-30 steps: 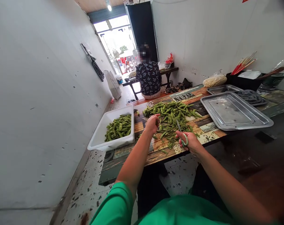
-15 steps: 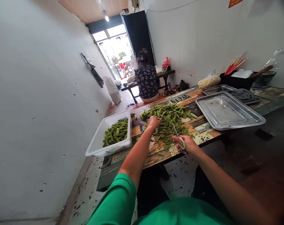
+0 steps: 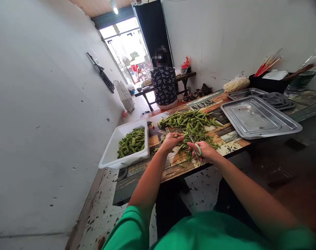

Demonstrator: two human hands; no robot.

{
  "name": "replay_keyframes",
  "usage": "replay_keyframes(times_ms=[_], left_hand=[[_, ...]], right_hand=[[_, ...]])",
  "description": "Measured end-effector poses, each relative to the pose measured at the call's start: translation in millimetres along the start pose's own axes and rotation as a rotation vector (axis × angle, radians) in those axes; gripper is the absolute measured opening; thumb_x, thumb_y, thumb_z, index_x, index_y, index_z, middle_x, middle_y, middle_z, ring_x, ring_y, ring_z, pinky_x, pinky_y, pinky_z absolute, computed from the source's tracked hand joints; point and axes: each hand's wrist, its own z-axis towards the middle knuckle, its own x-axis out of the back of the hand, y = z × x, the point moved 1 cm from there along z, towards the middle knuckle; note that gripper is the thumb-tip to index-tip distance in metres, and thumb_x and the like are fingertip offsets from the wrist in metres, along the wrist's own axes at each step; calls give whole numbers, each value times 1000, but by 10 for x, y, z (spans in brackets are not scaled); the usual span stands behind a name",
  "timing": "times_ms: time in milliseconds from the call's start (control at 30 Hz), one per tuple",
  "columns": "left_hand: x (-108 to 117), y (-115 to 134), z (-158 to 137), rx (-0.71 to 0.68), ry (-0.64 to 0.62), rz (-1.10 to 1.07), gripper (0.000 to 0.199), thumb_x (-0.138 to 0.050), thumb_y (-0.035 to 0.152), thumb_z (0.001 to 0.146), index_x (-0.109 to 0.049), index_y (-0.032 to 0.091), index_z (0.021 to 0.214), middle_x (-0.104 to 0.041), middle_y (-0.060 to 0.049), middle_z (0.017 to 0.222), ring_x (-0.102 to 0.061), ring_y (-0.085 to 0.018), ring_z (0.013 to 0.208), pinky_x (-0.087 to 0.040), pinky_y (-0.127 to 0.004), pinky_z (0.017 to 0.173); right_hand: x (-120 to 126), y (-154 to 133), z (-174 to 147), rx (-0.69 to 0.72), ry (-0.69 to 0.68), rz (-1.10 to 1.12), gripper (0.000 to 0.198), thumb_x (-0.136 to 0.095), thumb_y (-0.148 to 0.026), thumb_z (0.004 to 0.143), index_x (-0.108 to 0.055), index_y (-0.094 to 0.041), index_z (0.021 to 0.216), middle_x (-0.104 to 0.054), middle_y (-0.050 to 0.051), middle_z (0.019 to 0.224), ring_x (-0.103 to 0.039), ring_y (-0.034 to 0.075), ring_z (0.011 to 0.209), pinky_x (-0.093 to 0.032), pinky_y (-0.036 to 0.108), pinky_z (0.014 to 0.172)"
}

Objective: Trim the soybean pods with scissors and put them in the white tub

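My left hand (image 3: pixel 172 141) is closed on a green edamame pod (image 3: pixel 176 136), over the near side of the pile. In my right hand (image 3: pixel 203 151) are scissors (image 3: pixel 198 150) with pale green handles, their blades pointing away from me and close to the left hand's fingertips. A heap of edamame pods (image 3: pixel 189 118) lies across the table behind both hands, with smaller green bits on its near side. To the left stands a white plastic tub (image 3: pixel 111 147) partly filled with pods (image 3: pixel 131 142).
Metal trays (image 3: pixel 262 118) sit at the right, a dark cloth (image 3: pixel 276 100) on the rear one. Behind them are a black box (image 3: pixel 267 82) with skewers, a bagged bundle (image 3: pixel 236 84) and a plastic bottle (image 3: pixel 300 85). A person (image 3: pixel 163 85) sits farther off, back turned.
My left hand has drawn back from the heap toward me with a pod. The scissors in my right hand are now nearer to it. The view has shifted slightly.
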Motion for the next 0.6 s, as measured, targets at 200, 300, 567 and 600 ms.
replay_keyframes(times_ms=[200,300,567,600], left_hand=[[8,-55,0,22,-64,-131,27,-76,32,63,-64,11,75,-54,3,53,-34,-3,41,-23,-21,43],[20,-68,8,108,-140,-223,28,-77,31,63,-61,11,73,-54,2,55,-31,-2,39,-20,-21,42],[65,-96,0,256,-278,-362,32,-82,22,59,-53,14,73,-35,9,47,-29,-1,39,-15,-17,40],[66,-90,-4,257,-307,-383,32,-81,21,59,-52,14,72,-35,9,48,-28,-1,39,-15,-16,39]], right_hand=[[-21,24,37,50,60,-77,46,-69,-60,70,-57,-16,66,-52,-3,42,-49,9,32,-26,18,25],[-15,66,50,108,88,-139,45,-69,-59,69,-57,-16,62,-52,-3,40,-48,9,31,-25,18,27],[6,132,64,156,84,-137,45,-72,-57,66,-55,-17,55,-49,-3,36,-44,8,30,-31,19,31],[12,133,58,150,87,-111,45,-73,-56,65,-55,-17,55,-48,-4,36,-43,7,30,-32,19,32]])
